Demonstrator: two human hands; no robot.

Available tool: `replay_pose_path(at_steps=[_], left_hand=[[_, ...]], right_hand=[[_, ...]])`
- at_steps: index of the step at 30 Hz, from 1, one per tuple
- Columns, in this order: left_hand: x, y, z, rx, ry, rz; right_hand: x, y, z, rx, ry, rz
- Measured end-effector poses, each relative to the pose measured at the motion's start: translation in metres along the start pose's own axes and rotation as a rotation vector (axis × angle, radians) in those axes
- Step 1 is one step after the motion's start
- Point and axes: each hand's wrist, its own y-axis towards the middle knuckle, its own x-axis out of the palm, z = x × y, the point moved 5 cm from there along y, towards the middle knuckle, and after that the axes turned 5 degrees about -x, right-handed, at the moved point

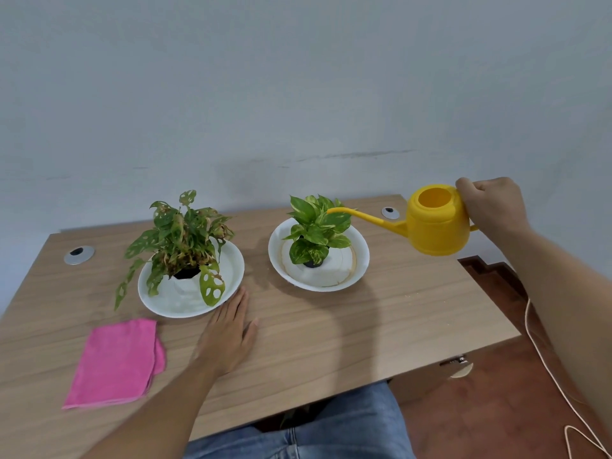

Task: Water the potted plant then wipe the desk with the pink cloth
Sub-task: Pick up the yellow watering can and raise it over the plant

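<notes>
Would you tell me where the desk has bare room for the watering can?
Bare wood lies right of the right dish and along the front edge. The left is crowded: pink cloth, left dish, left hand.

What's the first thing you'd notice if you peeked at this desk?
The yellow watering can, held up by the right hand at the right edge of the desk, its spout tip reaching the small plant in a white bowl. Next, the pink cloth lying folded at the front left. The left hand rests flat beside the bigger, browning plant.
</notes>
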Motion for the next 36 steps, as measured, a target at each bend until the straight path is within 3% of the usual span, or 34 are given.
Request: replay_pose_path(at_steps=[19, 36], left_hand=[[0.008, -0.001, -0.004, -0.003, 0.017, 0.012], [0.011, -0.001, -0.006, 0.000, 0.037, -0.002]], right_hand=[[-0.009, 0.013, 0.005, 0.139, -0.013, 0.110], [-0.008, 0.005, -0.011, 0.034, 0.049, 0.043]])
